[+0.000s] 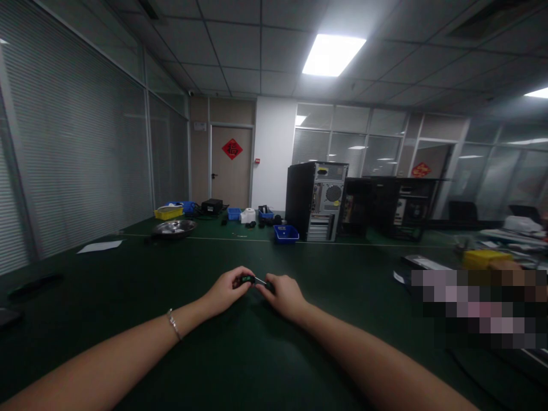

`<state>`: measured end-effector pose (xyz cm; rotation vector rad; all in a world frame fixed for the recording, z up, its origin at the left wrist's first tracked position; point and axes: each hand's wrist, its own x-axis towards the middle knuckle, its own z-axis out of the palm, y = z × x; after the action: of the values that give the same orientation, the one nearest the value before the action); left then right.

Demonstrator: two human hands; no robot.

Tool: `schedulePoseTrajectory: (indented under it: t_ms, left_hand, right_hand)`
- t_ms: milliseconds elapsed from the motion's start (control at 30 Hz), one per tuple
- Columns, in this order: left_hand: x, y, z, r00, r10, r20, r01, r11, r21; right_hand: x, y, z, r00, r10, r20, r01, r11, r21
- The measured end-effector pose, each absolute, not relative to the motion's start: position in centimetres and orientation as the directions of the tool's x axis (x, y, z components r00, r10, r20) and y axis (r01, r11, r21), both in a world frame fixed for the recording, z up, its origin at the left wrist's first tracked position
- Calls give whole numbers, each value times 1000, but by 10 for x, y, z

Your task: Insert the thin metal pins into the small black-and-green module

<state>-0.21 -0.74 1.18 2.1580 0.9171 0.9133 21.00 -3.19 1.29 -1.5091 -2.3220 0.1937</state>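
Left hand (pixel 226 290) curled, fingertips pinched on the dark-green end of a small tool (pixel 253 279). Right hand (pixel 283 294) likewise closed, gripping the tool's other end, metal shaft bridging both sets of fingers. Beneath them, green table (pixel 128 297); computer tower (pixel 315 200) well beyond.

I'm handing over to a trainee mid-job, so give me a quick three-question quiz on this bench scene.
1. True or false: both hands meet on one small dark object above the green table.
2. Which sits nearest the computer tower? A) yellow bin B) blue bin C) metal bowl
3. What is worn on the left wrist?

Key:
1. True: the left hand and right hand pinch the small dark object between them over the green table.
2. B: the blue bin lies beside the computer tower; the yellow bin and metal bowl lie far left.
3. A bracelet.
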Motion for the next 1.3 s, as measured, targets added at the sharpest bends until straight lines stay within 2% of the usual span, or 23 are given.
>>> schedulePoseTrajectory:
  t_ms: [167, 900, 1300]
  left_hand:
    - [-4, -7, 13, 502, 779, 375, 407, -595, 692]
    - [-3, -7, 12, 514, 756, 405, 412, -631, 657]
    - [-3, -5, 10, 519, 753, 405, 390, -631, 671]
  right_hand:
    - [210, -33, 14, -355, 913, 201, 858, 404, -316]
    - [209, -32, 16, -338, 934, 118, 859, 357, -366]
    - [209, -31, 13, -291, 943, 163, 880, 331, -340]
